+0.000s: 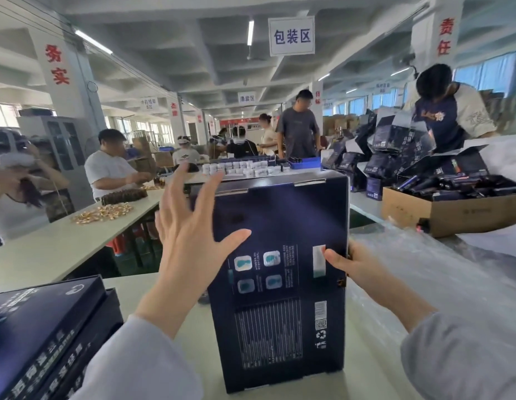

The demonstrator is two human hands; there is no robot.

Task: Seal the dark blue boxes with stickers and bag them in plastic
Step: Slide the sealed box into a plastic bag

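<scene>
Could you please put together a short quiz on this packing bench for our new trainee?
1. True or false: the tall dark blue cardboard box stands upright, outside the crinkled clear plastic on its right.
2. The left hand has its fingers: A) curled in a fist B) spread open C) round a sticker.
3. Fill in: the right hand grips the box's ___ edge.
Key: 1 true; 2 B; 3 right.

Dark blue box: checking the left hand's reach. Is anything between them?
Nothing visible does. The open left hand is right by the left edge of the upright dark blue box; the right hand grips its right edge.
</scene>
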